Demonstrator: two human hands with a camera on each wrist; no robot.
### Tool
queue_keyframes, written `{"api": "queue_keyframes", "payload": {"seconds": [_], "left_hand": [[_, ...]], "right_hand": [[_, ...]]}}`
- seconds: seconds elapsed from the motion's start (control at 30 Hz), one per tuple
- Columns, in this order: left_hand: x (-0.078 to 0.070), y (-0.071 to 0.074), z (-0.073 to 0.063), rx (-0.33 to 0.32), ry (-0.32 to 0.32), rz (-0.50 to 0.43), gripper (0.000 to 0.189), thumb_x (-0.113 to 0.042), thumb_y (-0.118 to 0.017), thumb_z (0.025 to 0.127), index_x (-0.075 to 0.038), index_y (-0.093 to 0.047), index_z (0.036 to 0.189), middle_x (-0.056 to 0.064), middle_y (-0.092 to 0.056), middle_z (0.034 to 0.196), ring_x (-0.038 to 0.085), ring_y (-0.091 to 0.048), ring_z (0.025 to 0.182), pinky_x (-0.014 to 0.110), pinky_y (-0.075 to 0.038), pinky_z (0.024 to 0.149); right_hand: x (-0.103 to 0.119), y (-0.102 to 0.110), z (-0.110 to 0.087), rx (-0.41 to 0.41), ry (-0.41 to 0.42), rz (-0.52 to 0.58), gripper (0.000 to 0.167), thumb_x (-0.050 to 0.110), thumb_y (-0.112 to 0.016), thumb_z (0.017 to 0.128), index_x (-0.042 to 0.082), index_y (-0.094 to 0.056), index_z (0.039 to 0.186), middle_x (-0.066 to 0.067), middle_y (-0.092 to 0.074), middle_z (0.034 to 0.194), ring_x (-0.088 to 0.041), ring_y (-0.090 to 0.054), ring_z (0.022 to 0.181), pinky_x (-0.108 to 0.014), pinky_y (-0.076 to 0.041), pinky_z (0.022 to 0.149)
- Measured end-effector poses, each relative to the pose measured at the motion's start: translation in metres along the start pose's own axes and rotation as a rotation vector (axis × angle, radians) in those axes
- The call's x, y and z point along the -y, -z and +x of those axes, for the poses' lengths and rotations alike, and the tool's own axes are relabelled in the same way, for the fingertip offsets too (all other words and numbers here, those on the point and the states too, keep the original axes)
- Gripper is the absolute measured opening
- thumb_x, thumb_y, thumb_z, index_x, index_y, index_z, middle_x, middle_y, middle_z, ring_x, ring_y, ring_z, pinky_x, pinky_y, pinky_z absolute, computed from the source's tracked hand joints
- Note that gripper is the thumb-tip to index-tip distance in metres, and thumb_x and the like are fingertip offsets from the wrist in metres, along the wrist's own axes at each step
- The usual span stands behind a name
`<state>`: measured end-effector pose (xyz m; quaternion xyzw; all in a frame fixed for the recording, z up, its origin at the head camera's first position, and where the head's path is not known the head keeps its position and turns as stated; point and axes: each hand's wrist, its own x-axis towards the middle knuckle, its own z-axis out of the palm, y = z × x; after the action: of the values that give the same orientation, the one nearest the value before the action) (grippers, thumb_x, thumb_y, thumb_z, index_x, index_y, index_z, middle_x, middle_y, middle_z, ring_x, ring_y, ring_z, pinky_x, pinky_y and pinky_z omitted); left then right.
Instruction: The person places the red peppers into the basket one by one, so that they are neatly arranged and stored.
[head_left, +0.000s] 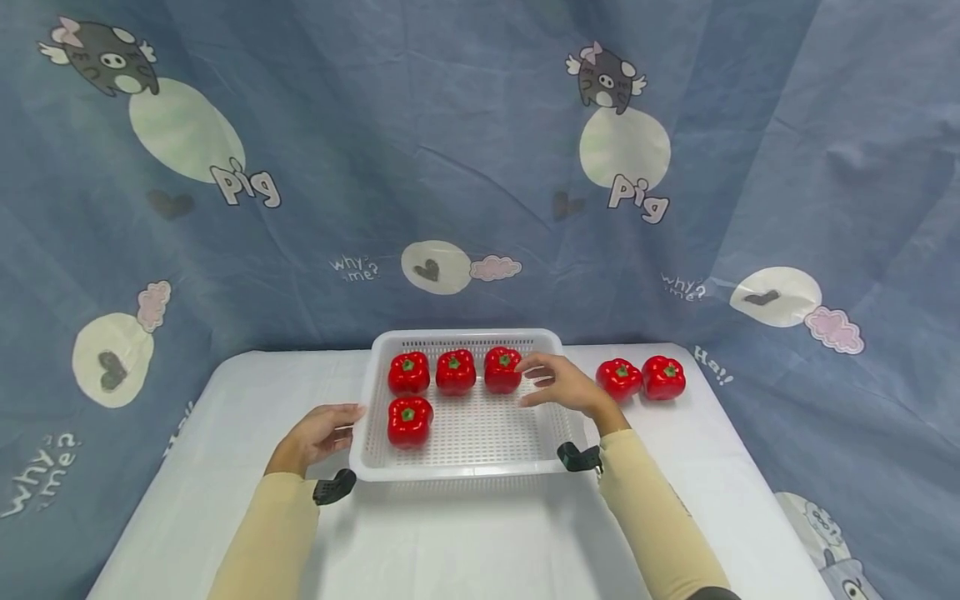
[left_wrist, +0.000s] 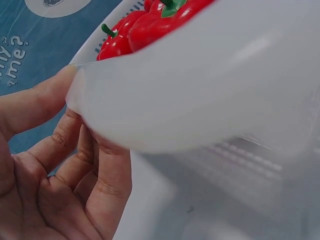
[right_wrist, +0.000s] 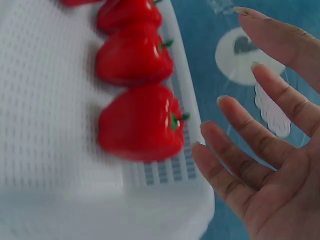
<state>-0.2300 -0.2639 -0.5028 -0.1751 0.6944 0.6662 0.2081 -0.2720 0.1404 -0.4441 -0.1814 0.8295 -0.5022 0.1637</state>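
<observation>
A white perforated plastic basket (head_left: 480, 475) stands on the table. Along its back lies a row of three red bell peppers (head_left: 455, 372) with green stems, and another red pepper (head_left: 409, 422) sits in front of the leftmost one. My left hand (head_left: 324, 432) pinches the basket's left rim between thumb and fingers, as the left wrist view shows at the rim (left_wrist: 150, 110). Over the basket's right part, beside the rightmost pepper of the row (right_wrist: 142, 122), is my right hand (right_wrist: 270, 155). Its fingers are spread and loosely bent, and nothing is held in them.
Two more red peppers, one on the left (head_left: 618, 380) and one on the right (head_left: 663, 377), lie side by side on the white table (head_left: 465, 542) right of the basket. A blue printed cloth (head_left: 480, 167) hangs behind the table.
</observation>
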Motion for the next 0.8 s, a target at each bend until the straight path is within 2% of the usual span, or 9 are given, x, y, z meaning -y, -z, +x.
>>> {"api": "queue_keyframes", "payload": {"seconds": [0.17, 0.4, 0.6, 0.8], "left_hand": [[0.0, 0.0, 0.0, 0.0, -0.009, 0.004, 0.059, -0.022, -0.068, 0.091, 0.008, -0.045, 0.137, 0.015, -0.063, 0.118, 0.021, -0.065, 0.092, 0.039, -0.056, 0.086], [0.001, -0.001, 0.0, -0.003, -0.012, 0.006, 0.056, -0.02, -0.066, 0.092, 0.008, -0.045, 0.136, 0.014, -0.064, 0.116, 0.02, -0.065, 0.09, 0.04, -0.055, 0.086], [0.001, 0.0, 0.0, 0.003, -0.007, 0.006, 0.058, -0.021, -0.067, 0.092, 0.008, -0.045, 0.136, 0.013, -0.065, 0.114, 0.02, -0.065, 0.09, 0.038, -0.056, 0.085], [0.0, 0.0, 0.002, 0.016, -0.012, 0.006, 0.058, -0.02, -0.068, 0.091, 0.008, -0.046, 0.136, 0.009, -0.066, 0.106, 0.018, -0.064, 0.087, 0.033, -0.057, 0.08]], "right_hand": [[-0.006, 0.016, -0.012, -0.07, -0.009, -0.009, 0.054, 0.009, -0.079, 0.078, 0.0, -0.055, 0.125, -0.016, -0.057, 0.126, -0.04, -0.05, 0.123, -0.049, -0.044, 0.102], [-0.024, 0.034, -0.023, -0.129, -0.007, 0.06, 0.05, 0.004, -0.075, 0.081, -0.003, -0.053, 0.125, -0.028, -0.051, 0.131, -0.046, -0.047, 0.124, -0.052, -0.043, 0.102], [-0.038, 0.051, -0.031, -0.197, -0.075, 0.032, 0.055, 0.011, -0.077, 0.081, 0.002, -0.052, 0.129, -0.022, -0.05, 0.135, -0.042, -0.047, 0.126, -0.052, -0.044, 0.1], [-0.06, 0.07, -0.036, -0.267, -0.126, 0.045, 0.057, 0.012, -0.077, 0.082, 0.003, -0.05, 0.131, -0.023, -0.048, 0.136, -0.041, -0.046, 0.125, -0.048, -0.047, 0.098]]}}
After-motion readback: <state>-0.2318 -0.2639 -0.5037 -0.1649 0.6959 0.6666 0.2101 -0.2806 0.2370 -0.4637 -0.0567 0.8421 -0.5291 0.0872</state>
